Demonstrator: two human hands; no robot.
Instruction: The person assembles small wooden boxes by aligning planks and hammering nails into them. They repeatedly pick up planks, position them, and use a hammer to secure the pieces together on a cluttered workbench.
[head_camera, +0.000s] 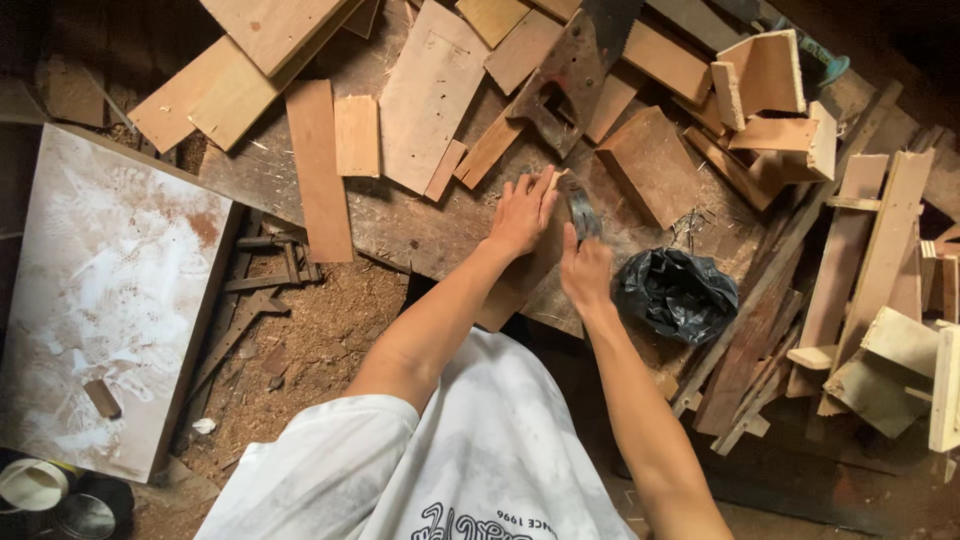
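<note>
Workshop floor (320, 350) covered w/ sawdust, dim at the edges. Big white dusty board (110, 290) lies flat at left, smeared w/ brownish marks, a small wood block on its near part. Dark worn workbench (400, 225) fills the centre, littered w/ offcuts: long planks (245, 60) at far left, a pale flat panel (430, 95) in the middle, a narrow reddish strip (320, 170) running near-far. Handsaw (575, 70) lies far of the hands, handle toward them, blade going out the far edge. Stack of pale wood frames and slats (880, 270) leans at right; boxy offcuts (770, 90) at far right. Crumpled black plastic bag (675, 290) sits just right of the hands on the bench edge. Two paint tins (50, 495) at near left corner.

Person in a white tee, both arms stretched fwd over the bench. Left hand (522, 212) is flat, fingers together and extended, pressing down on a wood piece (520, 275) that runs from under the palm back toward the body, over the bench's near edge. Right hand (585, 268) is just right of it, closed around a dark metal tool (580, 205), prob. a hammer head or similar, can't tell exactly. Tool's end sits by the left fingertips, at the far end of the wood piece. Hands nearly touching.
</note>
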